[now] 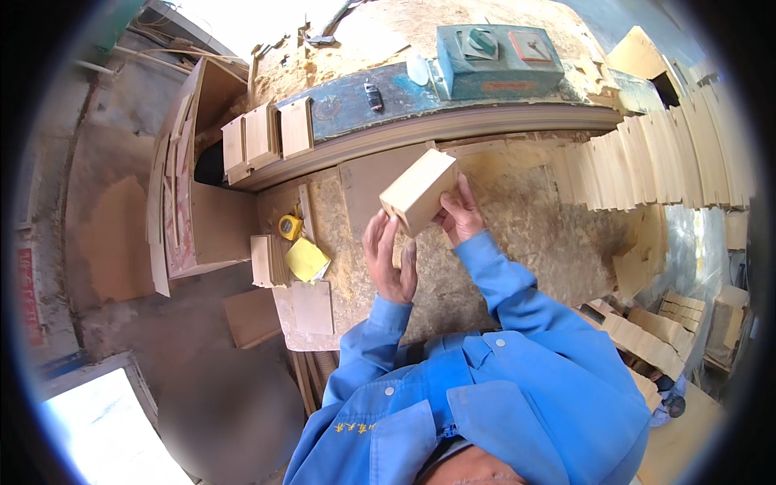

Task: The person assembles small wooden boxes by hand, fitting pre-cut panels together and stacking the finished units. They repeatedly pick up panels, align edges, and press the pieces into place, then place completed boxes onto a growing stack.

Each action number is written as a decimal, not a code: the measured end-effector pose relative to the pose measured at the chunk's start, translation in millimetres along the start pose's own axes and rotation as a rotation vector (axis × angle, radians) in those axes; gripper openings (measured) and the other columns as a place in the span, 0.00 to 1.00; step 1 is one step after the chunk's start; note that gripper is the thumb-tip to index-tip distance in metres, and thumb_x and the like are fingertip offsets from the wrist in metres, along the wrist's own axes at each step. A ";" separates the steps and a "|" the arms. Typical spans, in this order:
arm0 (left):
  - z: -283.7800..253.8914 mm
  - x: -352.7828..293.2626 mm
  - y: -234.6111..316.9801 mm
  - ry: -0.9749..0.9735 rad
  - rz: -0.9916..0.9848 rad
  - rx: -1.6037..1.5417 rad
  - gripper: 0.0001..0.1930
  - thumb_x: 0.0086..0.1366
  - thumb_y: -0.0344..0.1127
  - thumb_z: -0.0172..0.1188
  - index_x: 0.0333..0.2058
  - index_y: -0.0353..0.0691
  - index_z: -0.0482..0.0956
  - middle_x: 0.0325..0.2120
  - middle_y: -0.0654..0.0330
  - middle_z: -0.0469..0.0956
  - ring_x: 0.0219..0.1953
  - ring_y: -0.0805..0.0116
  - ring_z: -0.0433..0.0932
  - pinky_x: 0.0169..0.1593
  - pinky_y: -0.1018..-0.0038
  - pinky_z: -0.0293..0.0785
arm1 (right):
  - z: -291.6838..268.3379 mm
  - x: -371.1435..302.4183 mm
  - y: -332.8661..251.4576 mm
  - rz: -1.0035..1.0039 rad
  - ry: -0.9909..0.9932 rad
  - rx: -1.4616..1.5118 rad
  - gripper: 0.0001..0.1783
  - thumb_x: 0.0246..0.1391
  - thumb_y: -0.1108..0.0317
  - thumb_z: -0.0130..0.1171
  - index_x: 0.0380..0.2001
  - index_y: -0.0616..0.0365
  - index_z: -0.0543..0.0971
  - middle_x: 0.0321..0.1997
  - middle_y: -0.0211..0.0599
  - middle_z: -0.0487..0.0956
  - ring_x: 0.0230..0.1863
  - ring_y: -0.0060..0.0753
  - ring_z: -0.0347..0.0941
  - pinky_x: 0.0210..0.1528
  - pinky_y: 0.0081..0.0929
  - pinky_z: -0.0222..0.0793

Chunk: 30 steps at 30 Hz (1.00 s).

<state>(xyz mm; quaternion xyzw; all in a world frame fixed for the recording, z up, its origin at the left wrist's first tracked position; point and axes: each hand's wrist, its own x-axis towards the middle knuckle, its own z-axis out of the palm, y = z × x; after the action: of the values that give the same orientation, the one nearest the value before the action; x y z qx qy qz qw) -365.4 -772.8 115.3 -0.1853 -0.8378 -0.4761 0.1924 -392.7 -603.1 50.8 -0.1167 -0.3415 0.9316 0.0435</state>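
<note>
Right hand (459, 212): gripping the right side of a pale wooden box (419, 187), thumb along its face, the other fingers mostly hidden.
Left hand (392, 267): loosely spread, fingertips meeting the box's near left end; whether the thumb touches is unclear.
Wooden box: tilted between the hands, raised over the tabletop (509, 259).
Slip risk: the right hand seems to bear most of the weight, so a loosened thumb could let the box swing or drop.
Splinter risk: any rough edge could catch the bare left fingertips.
Left of the hands: tape measure (289, 226), yellow pad (307, 260) and stack of boards (268, 260); a careless set-down there could knock them.
Right of the hands: closely packed wooden panels (655, 162); a wide elbow swing might topple some.
</note>
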 end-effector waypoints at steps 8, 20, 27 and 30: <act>-11.1 22.0 13.8 -0.156 -0.264 -0.342 0.39 0.67 0.51 0.64 0.69 0.34 0.63 0.62 0.44 0.69 0.63 0.53 0.71 0.64 0.57 0.69 | -14.8 -2.4 -20.8 0.284 -0.373 0.286 0.29 0.71 0.51 0.53 0.68 0.53 0.68 0.63 0.36 0.76 0.60 0.31 0.75 0.61 0.36 0.74; 4.7 60.1 -49.7 -0.341 -0.840 -1.015 0.35 0.65 0.51 0.67 0.61 0.31 0.71 0.52 0.56 0.78 0.54 0.67 0.77 0.60 0.68 0.71 | -8.6 5.9 -54.4 0.622 -0.334 0.368 0.43 0.65 0.30 0.46 0.68 0.54 0.68 0.62 0.50 0.77 0.55 0.57 0.80 0.51 0.55 0.81; 54.3 94.9 -45.1 -0.220 -1.058 -0.931 0.29 0.70 0.50 0.62 0.59 0.32 0.71 0.52 0.55 0.77 0.53 0.65 0.78 0.57 0.64 0.76 | -4.4 43.0 -51.7 0.165 0.111 -0.282 0.32 0.64 0.40 0.59 0.53 0.60 0.74 0.39 0.43 0.83 0.32 0.36 0.83 0.31 0.31 0.82; 79.3 115.3 -43.5 -0.243 -1.028 -0.979 0.30 0.70 0.49 0.62 0.59 0.29 0.70 0.51 0.52 0.77 0.52 0.64 0.78 0.56 0.64 0.77 | -6.2 63.1 -60.9 0.119 0.279 -0.306 0.27 0.63 0.43 0.61 0.49 0.57 0.76 0.32 0.37 0.82 0.24 0.27 0.80 0.22 0.24 0.77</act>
<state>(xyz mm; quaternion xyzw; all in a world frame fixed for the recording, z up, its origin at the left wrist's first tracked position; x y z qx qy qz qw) -497.2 -710.0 103.8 0.1156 -0.5249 -0.8035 -0.2558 -452.2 -542.6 73.7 -0.2694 -0.4620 0.8448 0.0171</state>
